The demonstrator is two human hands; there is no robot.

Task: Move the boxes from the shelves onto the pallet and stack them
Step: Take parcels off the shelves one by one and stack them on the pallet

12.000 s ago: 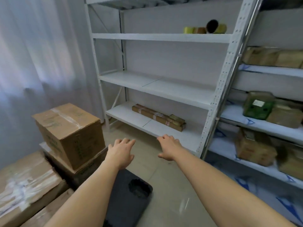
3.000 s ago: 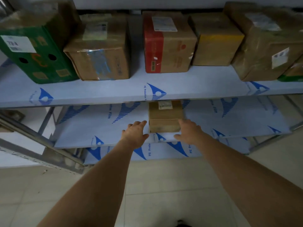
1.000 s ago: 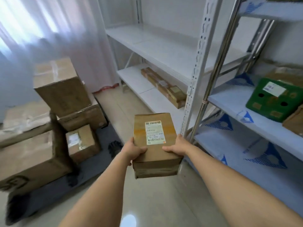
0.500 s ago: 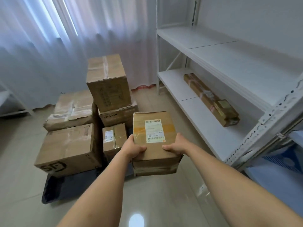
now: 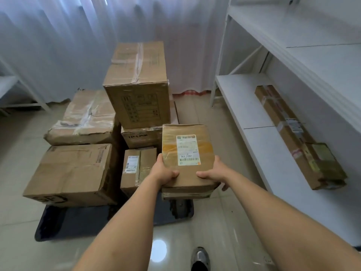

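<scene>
I carry a small brown box (image 5: 187,153) with a white shipping label on top, in the air over the front right part of the dark pallet (image 5: 78,220). My left hand (image 5: 165,172) grips its near left corner and my right hand (image 5: 214,172) grips its near right corner, thumbs on top. On the pallet stand several boxes: a big one at front left (image 5: 72,173), a taped one behind it (image 5: 86,118), a small labelled box (image 5: 136,167), a TP-LINK box (image 5: 140,136) and a tall box (image 5: 136,83) on top of that.
White shelves (image 5: 257,122) run along the right, with a long flat parcel (image 5: 297,133) on the bottom board. White curtains hang behind the pallet. A low white frame (image 5: 21,90) stands at far left. My shoe (image 5: 200,258) shows on the glossy tiled floor.
I have turned left and stepped toward the pallet with the box held in both hands. The stacked boxes are now closer and centred, and the box is over the pallet's corner.
</scene>
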